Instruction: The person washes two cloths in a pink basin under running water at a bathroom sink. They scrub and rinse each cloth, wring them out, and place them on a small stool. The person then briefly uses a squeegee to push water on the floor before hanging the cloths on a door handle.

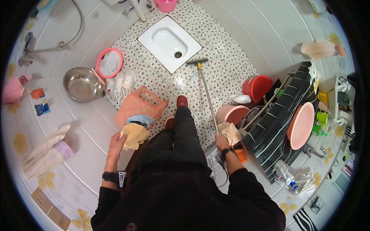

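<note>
A crumpled yellow cloth (134, 136) is pinched in my left hand (116, 144), above a coral plastic stool or basket (130, 105) with blue fabric (140, 119) at its near end. My right hand (221, 142) grips the upper end of a long pole (208, 99). At the pole's far end, a dark floor squeegee or brush head (197, 61) rests on the pebble-patterned floor by the near corner of a white squat toilet (170, 44). A beige cloth (230, 133) lies right beside my right hand; whether the hand touches it I cannot tell.
Left are a steel basin (83, 84), a pink-rimmed basin (109, 63) holding white suds or fabric, and white shoes (124, 83). Right stand a red bucket (257, 88), a white bottle (240, 98), a pink bucket (231, 114) and a black counter (277, 121) with a pink basin (301, 126).
</note>
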The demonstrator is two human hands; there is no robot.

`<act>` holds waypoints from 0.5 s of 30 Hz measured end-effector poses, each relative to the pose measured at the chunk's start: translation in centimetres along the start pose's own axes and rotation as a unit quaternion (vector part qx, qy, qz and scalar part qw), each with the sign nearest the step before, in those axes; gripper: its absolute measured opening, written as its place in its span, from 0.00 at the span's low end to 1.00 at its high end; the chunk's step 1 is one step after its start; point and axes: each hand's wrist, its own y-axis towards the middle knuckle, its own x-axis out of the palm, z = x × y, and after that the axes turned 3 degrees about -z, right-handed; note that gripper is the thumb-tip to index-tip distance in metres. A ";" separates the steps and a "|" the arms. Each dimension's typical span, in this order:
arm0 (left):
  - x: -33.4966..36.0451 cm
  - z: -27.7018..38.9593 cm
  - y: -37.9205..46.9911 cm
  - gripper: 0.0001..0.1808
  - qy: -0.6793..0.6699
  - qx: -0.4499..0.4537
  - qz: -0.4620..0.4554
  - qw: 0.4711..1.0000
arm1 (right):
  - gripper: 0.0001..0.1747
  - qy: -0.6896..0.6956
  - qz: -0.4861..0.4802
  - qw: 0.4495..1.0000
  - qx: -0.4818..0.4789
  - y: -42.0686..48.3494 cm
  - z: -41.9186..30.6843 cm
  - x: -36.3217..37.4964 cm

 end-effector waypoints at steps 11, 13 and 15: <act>3.9 7.5 1.0 0.12 -0.037 0.054 -0.017 0.998 | 0.32 0.256 -0.044 0.960 0.107 1.9 -9.0 -8.0; 4.4 7.2 0.9 0.12 -0.037 0.043 -0.011 0.998 | 0.29 0.346 -0.054 0.925 0.148 3.7 -7.7 -9.7; 4.7 6.6 0.6 0.12 -0.046 0.036 -0.001 0.998 | 0.26 0.404 -0.041 0.901 0.151 6.7 -7.7 -11.0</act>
